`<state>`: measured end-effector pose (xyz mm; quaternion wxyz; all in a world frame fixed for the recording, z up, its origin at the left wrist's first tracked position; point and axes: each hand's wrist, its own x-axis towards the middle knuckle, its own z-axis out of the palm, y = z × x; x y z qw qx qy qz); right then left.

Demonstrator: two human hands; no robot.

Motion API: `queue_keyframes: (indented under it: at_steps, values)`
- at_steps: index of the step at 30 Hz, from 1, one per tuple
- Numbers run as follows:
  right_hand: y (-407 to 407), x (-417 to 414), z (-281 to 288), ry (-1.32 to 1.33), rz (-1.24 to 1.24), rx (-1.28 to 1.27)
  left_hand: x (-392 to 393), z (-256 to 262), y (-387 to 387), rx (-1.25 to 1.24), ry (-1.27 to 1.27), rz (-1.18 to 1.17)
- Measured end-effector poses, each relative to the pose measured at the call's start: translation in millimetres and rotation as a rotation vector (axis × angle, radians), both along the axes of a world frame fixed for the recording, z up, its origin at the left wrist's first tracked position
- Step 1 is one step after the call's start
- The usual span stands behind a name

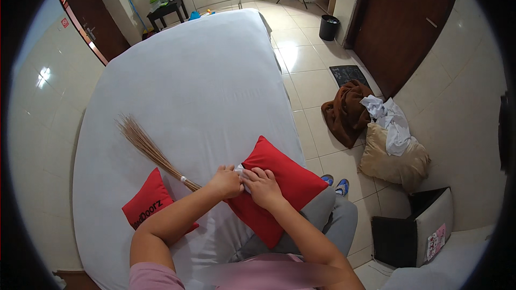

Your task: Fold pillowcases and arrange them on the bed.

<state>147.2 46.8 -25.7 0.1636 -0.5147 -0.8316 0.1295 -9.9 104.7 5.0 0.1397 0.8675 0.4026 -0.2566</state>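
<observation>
A red cushion (290,177) lies tilted across my lap and the bed edge. Both hands are at its left side, where a bit of white material (239,170) shows between them. My left hand (227,182) is curled at this side, knuckles up, and its fingertips are partly hidden. My right hand (263,187) grips the white material and the cushion, fingers bent over them. A bundled stick broom (155,149) with a white binding lies left of my hands. Beyond my left forearm, a second red cushion (149,201) bearing dark writing is partly covered by that arm.
A white sheet covers the bed (193,68). On the tiled floor at right are a brown blanket (342,112), a beige pillow (391,165) with white cloth (393,125), and an open dark box (397,233). Farther off stand a black bin (329,28) and a small table (167,10).
</observation>
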Motion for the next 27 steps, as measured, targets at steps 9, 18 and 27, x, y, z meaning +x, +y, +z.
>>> queue_keyframes:
  at_steps: [9, 18, 27]
  values:
    - [-1.3, 21.9, 6.5, -0.082, 0.102, -0.219, 9.7, 6.5, 22.8, -0.178, -0.292, 0.076]
    - [-75.7, 72.5, 11.6, 0.465, -0.251, 0.179, 26.9, 24.1, 24.5, -0.487, -0.502, 0.076]
    - [-114.8, 93.8, -4.6, 0.536, -0.615, 0.058, 71.5, 38.4, 28.5, -0.379, -0.274, 0.016]
